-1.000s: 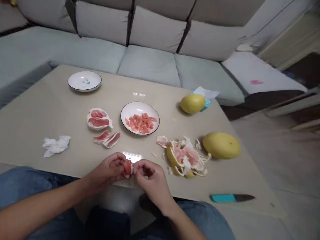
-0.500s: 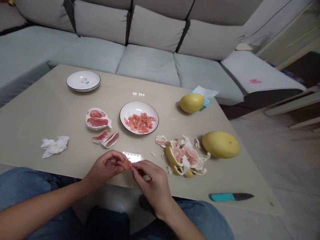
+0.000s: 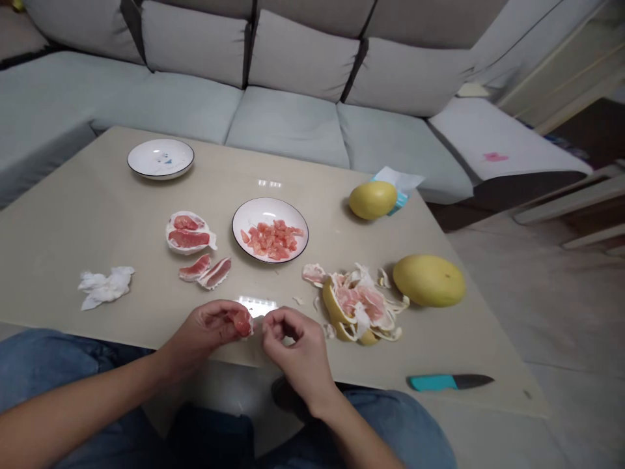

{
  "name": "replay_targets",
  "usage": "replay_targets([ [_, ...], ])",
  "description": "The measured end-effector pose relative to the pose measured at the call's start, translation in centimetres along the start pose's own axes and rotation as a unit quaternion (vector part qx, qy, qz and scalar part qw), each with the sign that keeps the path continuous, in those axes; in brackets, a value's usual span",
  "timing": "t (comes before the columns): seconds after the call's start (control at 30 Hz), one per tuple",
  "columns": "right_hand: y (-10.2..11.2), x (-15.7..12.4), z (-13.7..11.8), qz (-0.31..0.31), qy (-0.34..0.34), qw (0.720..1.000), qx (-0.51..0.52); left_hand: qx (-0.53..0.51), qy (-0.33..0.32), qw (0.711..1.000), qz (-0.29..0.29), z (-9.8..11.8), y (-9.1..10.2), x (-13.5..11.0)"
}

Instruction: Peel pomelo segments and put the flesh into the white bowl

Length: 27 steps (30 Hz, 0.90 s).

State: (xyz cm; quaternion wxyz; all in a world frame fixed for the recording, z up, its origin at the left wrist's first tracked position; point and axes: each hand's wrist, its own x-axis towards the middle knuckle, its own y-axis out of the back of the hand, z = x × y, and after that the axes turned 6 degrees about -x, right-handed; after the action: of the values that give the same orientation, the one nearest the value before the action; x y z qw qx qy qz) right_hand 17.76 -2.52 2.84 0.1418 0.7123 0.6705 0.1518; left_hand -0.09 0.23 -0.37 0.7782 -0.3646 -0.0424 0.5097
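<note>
Bare-handed operator, two arms in view. Left hand at 8 o'clock, right hand at 6. Left forearm bare out to the view edge at 8, right forearm same at 5. Blue denim trousers: left leg at 8, creased, paler over the knee; right leg at 5, rounded knee, similar mid-blue. Dark navy patch at 7, can't tell if clothing. Dark rounded shape at 6, maybe a shoe, too dim to confirm.
</note>
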Motion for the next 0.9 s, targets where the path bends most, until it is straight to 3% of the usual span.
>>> replay_targets([
  [0.13,0.6,0.2,0.1,-0.040,-0.023,0.997,0.058,-0.059,0.034,0.998,0.009,0.3,0.1,-0.1],
  [0.3,1.1,0.5,0.8,-0.018,0.002,0.999,0.048,-0.042,0.018,0.999,0.018,0.5,0.1,-0.1],
  [0.47,2.7,1.8,1.5,0.057,0.035,0.996,-0.065,0.068,-0.037,0.997,0.031,1.0,0.1,0.0],
  [0.57,3.7,2.6,2.5,0.081,0.069,0.982,-0.156,0.085,-0.072,0.994,0.010,1.2,0.0,0.0],
  [0.73,4.7,3.5,5.1,0.080,0.156,0.938,-0.299,0.143,-0.092,0.985,0.007,1.1,0.1,-0.3],
  [0.83,5.1,3.9,6.0,0.084,0.166,0.901,-0.392,0.210,-0.129,0.969,0.005,1.0,0.3,-0.4],
  [0.9,5.3,4.1,6.0,0.087,0.162,0.898,-0.400,0.242,-0.151,0.958,-0.003,1.1,0.3,-0.4],
])
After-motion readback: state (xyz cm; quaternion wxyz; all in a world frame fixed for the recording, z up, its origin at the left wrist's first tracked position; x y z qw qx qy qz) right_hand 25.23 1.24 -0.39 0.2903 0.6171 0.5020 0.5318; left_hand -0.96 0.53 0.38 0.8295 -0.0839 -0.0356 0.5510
